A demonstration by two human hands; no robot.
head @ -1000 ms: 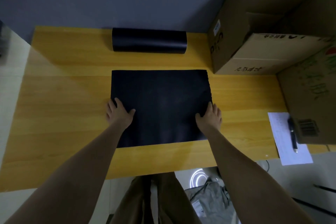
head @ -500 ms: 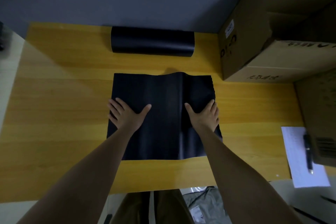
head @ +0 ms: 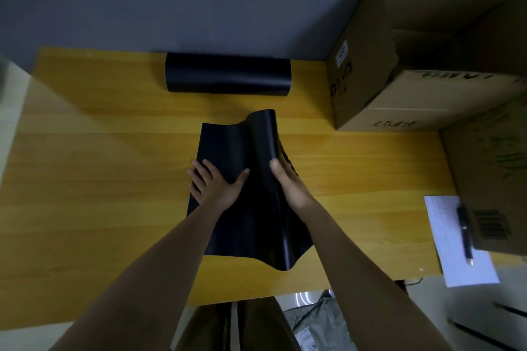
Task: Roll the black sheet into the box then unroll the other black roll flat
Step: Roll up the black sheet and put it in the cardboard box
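The left hand (head: 216,184) lay spread flat, palm down, pressing the left part of the black sheet (head: 242,222) to the bench (head: 99,179). The right hand (head: 288,182) stood on edge against the sheet's right side, thumb showing on the upper face and the other fingers hidden under the raised flap, so it appeared to clasp that edge, though the grip itself could not be fully seen. Between the two hands the sheet humped into a ridge that ran away from the person, its far corner curling upright and its near right corner lifted off the wood.

That ridge set the roll's long axis: near to far, crosswise to the forearms. The judgement was that the right hand, holding the free edge, would carry it leftward over the pinned part, the left hand serving as the anchor.

Beyond the sheet, at the bench's far edge, lay the black roll (head: 228,74), its axis left to right, well apart from the sheet. Right of the sheet and farther back stood the cardboard box (head: 370,88), nearer the right hand. A white paper (head: 453,239) with a pen (head: 464,234) lay to the sheet's right, near the bench's front edge.
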